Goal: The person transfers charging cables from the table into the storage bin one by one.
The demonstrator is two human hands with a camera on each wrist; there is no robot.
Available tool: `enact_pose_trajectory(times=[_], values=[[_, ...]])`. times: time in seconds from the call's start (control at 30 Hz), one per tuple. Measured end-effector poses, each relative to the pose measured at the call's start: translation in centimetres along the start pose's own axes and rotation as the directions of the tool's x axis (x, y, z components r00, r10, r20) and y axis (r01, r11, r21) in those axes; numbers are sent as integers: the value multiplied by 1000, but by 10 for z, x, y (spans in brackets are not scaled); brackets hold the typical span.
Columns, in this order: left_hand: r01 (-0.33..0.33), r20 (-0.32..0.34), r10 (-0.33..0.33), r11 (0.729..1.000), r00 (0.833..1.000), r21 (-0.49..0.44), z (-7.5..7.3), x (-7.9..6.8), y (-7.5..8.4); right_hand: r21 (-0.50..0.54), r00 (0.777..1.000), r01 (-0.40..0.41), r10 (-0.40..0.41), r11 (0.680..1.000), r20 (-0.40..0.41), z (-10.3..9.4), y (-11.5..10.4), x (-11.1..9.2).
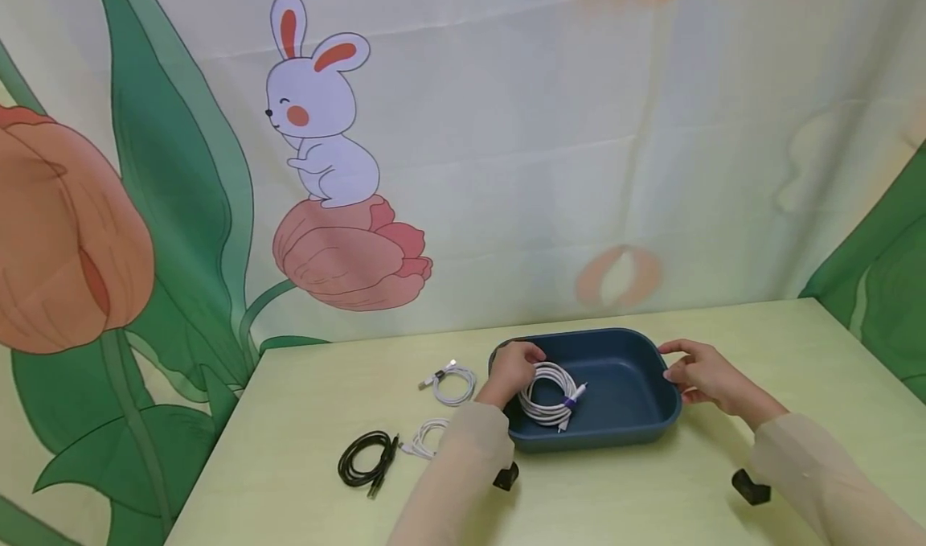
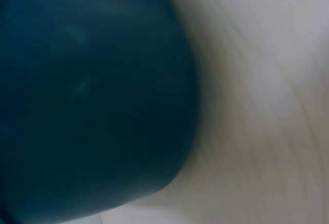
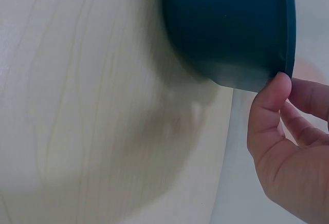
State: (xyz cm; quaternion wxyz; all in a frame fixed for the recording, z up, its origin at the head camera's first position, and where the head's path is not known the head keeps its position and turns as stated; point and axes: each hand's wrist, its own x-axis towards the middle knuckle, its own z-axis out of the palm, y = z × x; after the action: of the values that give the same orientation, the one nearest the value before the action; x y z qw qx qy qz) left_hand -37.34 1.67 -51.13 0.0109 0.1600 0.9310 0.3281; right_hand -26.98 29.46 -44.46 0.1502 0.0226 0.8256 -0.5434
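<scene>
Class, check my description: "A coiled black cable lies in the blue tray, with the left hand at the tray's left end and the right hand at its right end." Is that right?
Not quite: the coiled cable is white, as the head view shows. It does lie in the blue tray, with the left hand and right hand at those ends.

Before me hangs a pale, creased cloth, printed with a white rabbit perched on a pink flower; to my left the print shows a big orange tulip and broad green leaves, with more green foliage at my far right; below it I face a light yellowish table, faintly wood-grained; soft shadows fall across its top.
</scene>
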Motion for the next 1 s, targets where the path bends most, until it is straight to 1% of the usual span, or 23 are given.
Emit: enact_pose_trajectory(times=[0.03,0.07,0.1,0.13,0.17,0.23,0.27,0.3,0.37,0.4,0.47,0.5,0.53,0.57,0.6,0.63,0.7,0.73,0.8,0.9,1.0], values=[[-5,-16,5,1000,1000,0,0,-2,1,1,1000,0,0,1000,1,0,0,0],[13,-6,-14,999,1000,-31,-1,-1,0,2,1000,-1,1,1000,1,0,-1,0],[56,8,-56,997,998,-43,-10,-9,12,4,1000,-2,2,1000,1,0,-1,0],[78,1,-78,996,997,-39,-16,-16,21,5,1000,-3,3,1000,0,0,-1,0],[119,14,-118,992,993,-40,-25,-23,33,4,1000,0,0,1000,0,0,-2,0],[125,-3,-125,991,992,-47,-33,-32,43,6,1000,0,0,1000,0,0,-2,0],[133,-3,-133,990,991,-54,-34,-32,44,6,1000,0,0,1000,0,0,-2,0],[91,-41,-94,994,995,-56,-28,-29,38,7,1000,1,-1,1000,1,0,-3,0],[86,-51,-89,995,995,-53,-14,-18,22,9,1000,2,-2,1000,2,0,-3,0],[66,-76,-70,997,995,-48,-2,-9,9,10,1000,3,-3,1000,3,0,-3,0],[74,-75,-79,995,994,-61,19,9,-16,12,1000,3,-3,1000,3,0,-2,0],[70,-101,-73,997,992,-39,23,9,-18,13,1000,4,-4,1000,3,0,-2,0],[75,-102,-80,996,992,-48,31,14,-26,13,1000,5,-5,1000,2,0,-2,0],[47,-134,-54,997,990,-54,37,17,-33,13,1000,6,-6,1000,2,0,-2,0],[50,-140,-59,996,988,-67,36,16,-31,13,1000,7,-7,1000,2,0,-2,0],[79,-120,-90,992,989,-94,30,11,-24,14,1000,7,-7,1000,2,0,-2,0],[97,-130,-114,987,985,-128,16,-4,-4,14,1000,8,-8,1000,3,0,-1,0],[116,-110,-136,978,985,-171,12,-5,-1,14,1000,9,-9,1000,4,0,-1,0],[208,-58,-224,957,973,-204,-9,-21,25,15,1000,9,-9,1000,5,0,-1,0],[229,-54,-248,943,967,-242,-19,-33,41,16,1000,9,-9,1000,5,0,-1,-1],[239,-43,-261,929,964,-282,-21,-36,45,19,1000,11,-11,1000,7,-1,-1,-1]])
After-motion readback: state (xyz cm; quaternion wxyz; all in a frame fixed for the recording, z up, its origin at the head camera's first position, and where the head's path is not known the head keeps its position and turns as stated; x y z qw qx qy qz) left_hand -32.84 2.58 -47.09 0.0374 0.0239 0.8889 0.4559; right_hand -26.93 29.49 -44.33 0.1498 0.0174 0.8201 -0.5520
